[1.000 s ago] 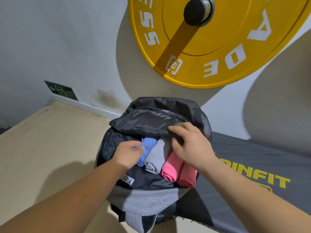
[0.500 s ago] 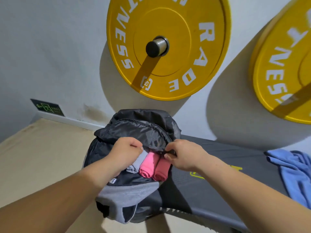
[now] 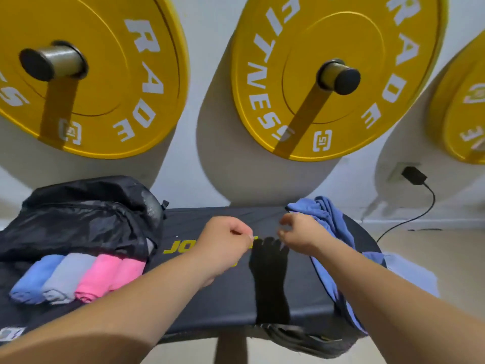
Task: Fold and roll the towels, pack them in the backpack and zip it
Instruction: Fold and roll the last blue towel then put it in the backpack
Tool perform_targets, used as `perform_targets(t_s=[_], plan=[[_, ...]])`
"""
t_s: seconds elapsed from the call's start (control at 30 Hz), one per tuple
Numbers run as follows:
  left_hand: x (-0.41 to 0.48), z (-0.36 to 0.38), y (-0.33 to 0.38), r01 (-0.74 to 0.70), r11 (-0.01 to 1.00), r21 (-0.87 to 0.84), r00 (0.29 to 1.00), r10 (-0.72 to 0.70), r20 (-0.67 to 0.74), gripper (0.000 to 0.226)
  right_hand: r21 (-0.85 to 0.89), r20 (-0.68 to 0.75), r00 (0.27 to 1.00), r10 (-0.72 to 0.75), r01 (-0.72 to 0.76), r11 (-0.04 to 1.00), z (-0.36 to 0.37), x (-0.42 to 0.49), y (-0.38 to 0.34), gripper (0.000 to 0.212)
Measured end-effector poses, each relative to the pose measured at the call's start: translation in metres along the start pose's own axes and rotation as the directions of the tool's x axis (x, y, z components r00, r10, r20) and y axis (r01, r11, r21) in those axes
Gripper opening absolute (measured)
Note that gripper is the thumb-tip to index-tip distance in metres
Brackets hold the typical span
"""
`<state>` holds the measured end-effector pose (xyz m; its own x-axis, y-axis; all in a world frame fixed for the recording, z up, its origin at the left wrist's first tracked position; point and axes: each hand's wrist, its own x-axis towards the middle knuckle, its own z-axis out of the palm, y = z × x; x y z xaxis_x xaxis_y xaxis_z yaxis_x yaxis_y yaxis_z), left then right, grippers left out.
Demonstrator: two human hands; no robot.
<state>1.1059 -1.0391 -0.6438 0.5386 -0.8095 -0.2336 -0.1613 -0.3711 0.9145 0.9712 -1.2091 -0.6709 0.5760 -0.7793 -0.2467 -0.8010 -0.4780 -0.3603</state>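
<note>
The black backpack point(image 3: 78, 222) lies open on the left end of the black bench point(image 3: 210, 298). In its mouth sit rolled towels side by side: a blue roll point(image 3: 36, 279), a grey roll point(image 3: 65, 277) and two pink rolls point(image 3: 110, 274). An unfolded blue towel point(image 3: 330, 219) is heaped on the bench's right end and hangs over its front edge. My left hand point(image 3: 225, 243) hovers over the bench's middle with its fingers curled, holding nothing. My right hand point(image 3: 301, 232) hovers just left of the blue towel, fingers loosely bent, and nothing shows in its grip.
Yellow weight plates point(image 3: 328, 74) hang on pegs on the wall right above the bench. A black charger point(image 3: 413, 174) is plugged in at the right, and its cable trails to the floor. A pale blue cloth point(image 3: 412, 274) shows beyond the bench's right end.
Both hands have left the backpack's opening and moved right, over the bench's middle toward the loose blue towel. The view has swung right with them.
</note>
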Motion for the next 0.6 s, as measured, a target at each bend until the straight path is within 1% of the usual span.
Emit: perform_targets(t_s=[0.07, 0.13, 0.2, 0.27, 0.33, 0.37, 0.43, 0.47, 0.5, 0.53, 0.57, 0.6], plan=[[0.0, 0.017, -0.007, -0.028, 0.997, 0.069, 0.999, 0.025, 0.038, 0.014, 0.057, -0.051, 0.985, 0.163, -0.16, 0.986, 0.002, 0.004, 0.052, 0.015], [0.001, 0.026, -0.014, -0.049, 0.99, 0.133, 0.997, 0.041, 0.059, 0.014, 0.12, -0.103, 0.943, 0.316, -0.304, 0.945, 0.007, 0.001, 0.095, 0.015], [0.004, 0.029, -0.02, -0.064, 0.985, 0.16, 0.996, 0.053, 0.072, 0.016, 0.197, -0.126, 0.901, 0.414, -0.386, 0.901, 0.015, -0.002, 0.123, 0.02], [0.006, 0.032, -0.024, -0.095, 0.974, 0.207, 0.994, 0.081, 0.078, 0.017, 0.263, -0.099, 0.874, 0.476, -0.438, 0.86, 0.022, -0.004, 0.137, 0.029], [0.007, 0.034, -0.028, -0.117, 0.963, 0.241, 0.992, 0.101, 0.079, 0.016, 0.335, -0.036, 0.845, 0.534, -0.493, 0.803, 0.028, -0.001, 0.139, 0.042], [0.008, 0.035, -0.03, -0.122, 0.959, 0.255, 0.991, 0.105, 0.081, 0.015, 0.388, -0.002, 0.826, 0.564, -0.519, 0.762, 0.029, 0.002, 0.139, 0.042], [0.01, 0.036, -0.032, -0.13, 0.952, 0.276, 0.99, 0.11, 0.086, 0.014, 0.499, 0.068, 0.774, 0.629, -0.573, 0.651, 0.03, 0.006, 0.132, 0.027], [0.01, 0.035, -0.033, -0.135, 0.95, 0.283, 0.99, 0.115, 0.087, 0.013, 0.557, 0.095, 0.751, 0.654, -0.584, 0.59, 0.03, 0.007, 0.128, 0.025], [0.01, 0.035, -0.034, -0.139, 0.948, 0.286, 0.989, 0.12, 0.084, 0.013, 0.621, 0.1, 0.741, 0.664, -0.568, 0.541, 0.03, 0.009, 0.123, 0.028], [0.01, 0.034, -0.034, -0.142, 0.946, 0.291, 0.989, 0.124, 0.081, 0.013, 0.68, 0.087, 0.75, 0.655, -0.525, 0.512, 0.028, 0.012, 0.116, 0.032], [0.009, 0.032, -0.034, -0.144, 0.944, 0.296, 0.989, 0.125, 0.082, 0.013, 0.726, 0.057, 0.781, 0.622, -0.46, 0.511, 0.024, 0.015, 0.108, 0.035], [0.007, 0.03, -0.033, -0.146, 0.942, 0.301, 0.988, 0.126, 0.085, 0.013, 0.75, 0.013, 0.819, 0.573, -0.387, 0.536, 0.017, 0.018, 0.097, 0.037]])
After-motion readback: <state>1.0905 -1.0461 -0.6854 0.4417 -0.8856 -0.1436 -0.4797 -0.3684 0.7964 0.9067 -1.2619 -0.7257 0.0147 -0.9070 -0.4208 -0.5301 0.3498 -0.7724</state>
